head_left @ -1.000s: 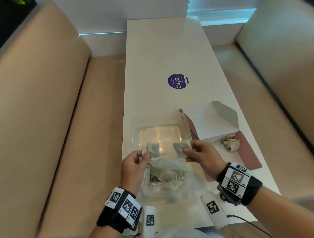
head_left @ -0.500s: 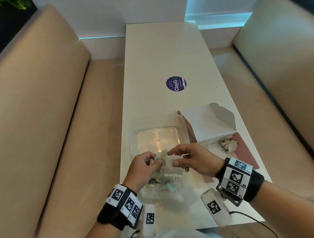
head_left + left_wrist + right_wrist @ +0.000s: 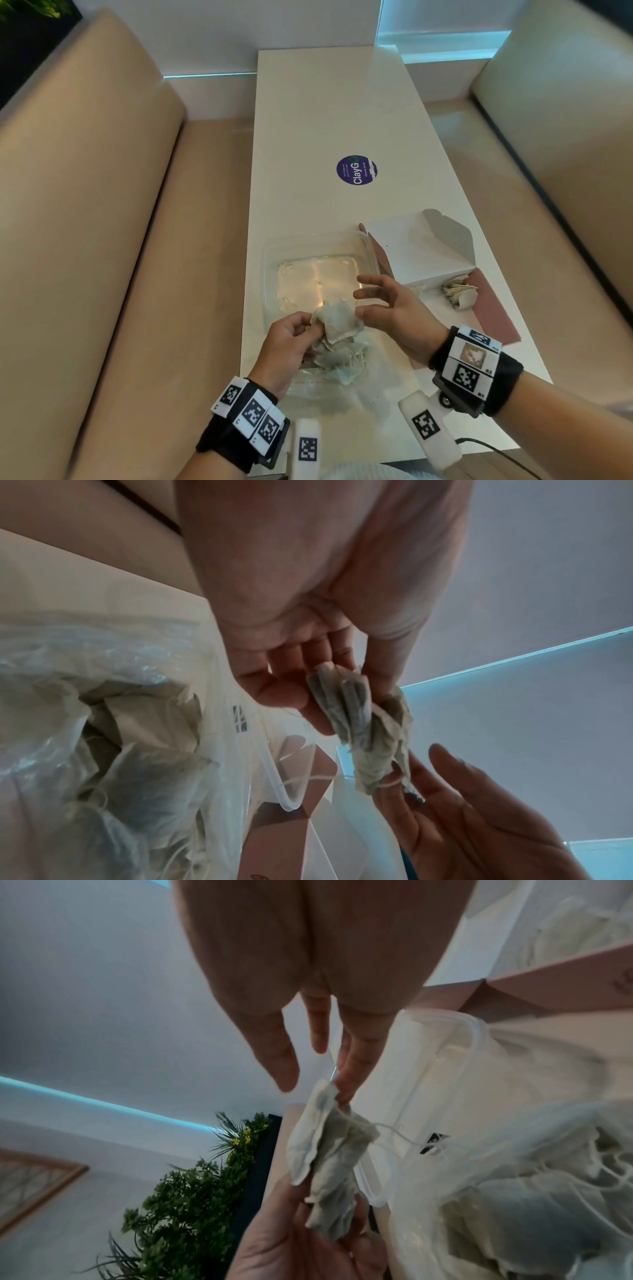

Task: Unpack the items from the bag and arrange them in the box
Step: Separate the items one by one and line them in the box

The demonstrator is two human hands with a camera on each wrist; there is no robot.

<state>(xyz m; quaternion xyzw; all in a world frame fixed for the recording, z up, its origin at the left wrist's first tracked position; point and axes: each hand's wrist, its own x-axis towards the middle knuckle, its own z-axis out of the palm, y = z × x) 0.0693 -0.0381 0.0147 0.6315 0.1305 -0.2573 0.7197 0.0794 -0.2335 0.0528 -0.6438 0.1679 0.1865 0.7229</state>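
My left hand (image 3: 303, 329) pinches a small stack of greyish tea bags (image 3: 337, 320) between thumb and fingers, just over the near rim of the clear plastic box (image 3: 270, 274). In the left wrist view the tea bags (image 3: 359, 715) hang from those fingers. My right hand (image 3: 363, 298) is spread with straight fingers beside the stack, and one fingertip (image 3: 346, 1093) touches the tea bags (image 3: 325, 1164) at their top edge. Under my hands lies the clear plastic bag (image 3: 339, 373) with several more tea bags inside. The box holds only crumbs.
A white carton (image 3: 418, 250) with an open flap and a pink panel stands right of the clear box, a loose clump of tea bags (image 3: 459, 291) beside it. A purple round sticker (image 3: 356, 170) lies mid-table. Beige benches flank the narrow white table (image 3: 325, 102).
Each hand held one tea bag apart above the bag. The hands came together, the bags were stacked in my left hand, and my right hand has let go and spread.
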